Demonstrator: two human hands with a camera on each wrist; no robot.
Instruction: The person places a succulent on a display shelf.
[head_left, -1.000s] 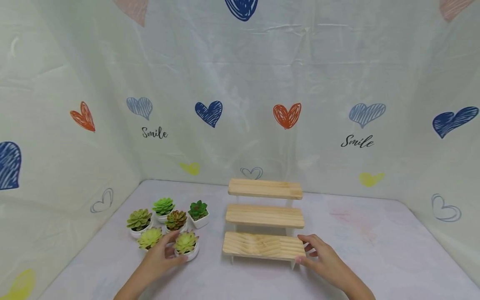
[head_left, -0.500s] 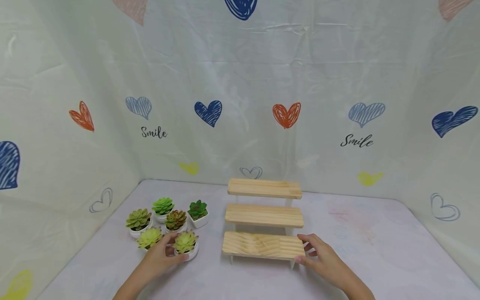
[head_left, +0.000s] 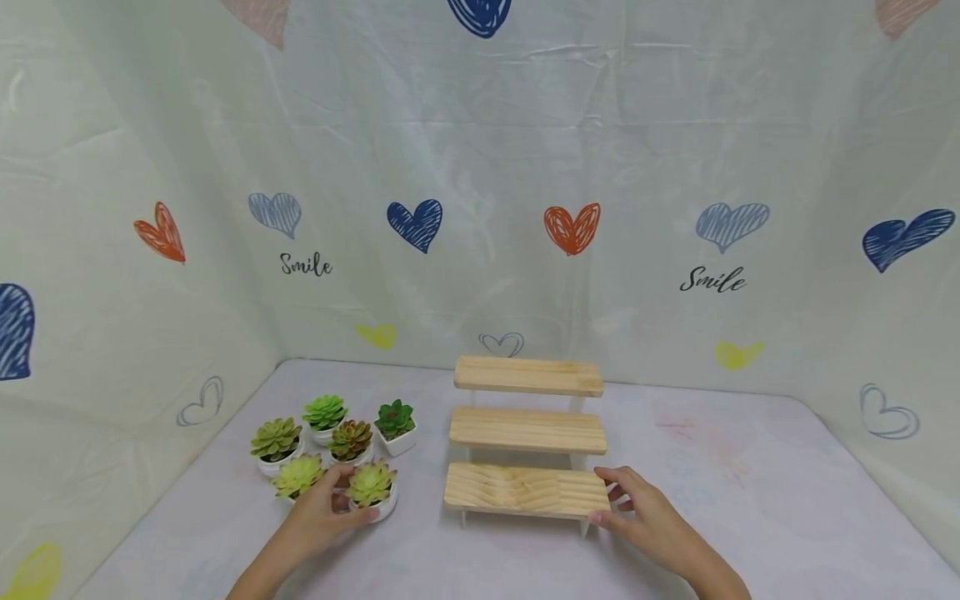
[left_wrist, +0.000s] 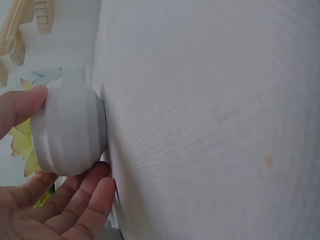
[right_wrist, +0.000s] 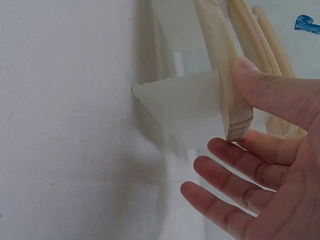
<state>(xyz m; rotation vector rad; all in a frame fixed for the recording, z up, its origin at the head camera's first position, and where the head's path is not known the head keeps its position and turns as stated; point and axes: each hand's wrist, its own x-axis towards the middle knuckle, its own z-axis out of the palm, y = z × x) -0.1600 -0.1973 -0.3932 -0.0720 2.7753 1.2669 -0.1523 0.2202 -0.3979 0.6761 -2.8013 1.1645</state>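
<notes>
My left hand [head_left: 324, 510] holds a small succulent in a round white pot [head_left: 372, 491] between thumb and fingers. In the left wrist view the white pot [left_wrist: 70, 129] has its base on or very close to the table. A three-tier wooden display stand [head_left: 527, 489] with white supports stands near the middle. At the right end of its lowest board, my right hand [head_left: 637, 518] has thumb and index finger around the corner. The right wrist view has the thumb on the board [right_wrist: 227, 75], while the other fingers reach out below it, apart from the stand.
Beside the left hand, more potted succulents are grouped: a yellow-green one [head_left: 298, 477], a reddish one [head_left: 351, 441], a bright green one [head_left: 325, 413], an olive one [head_left: 275, 439] and a dark green one in a square pot [head_left: 396, 423]. A heart-printed curtain [head_left: 480, 150] hangs behind the table [head_left: 720, 500].
</notes>
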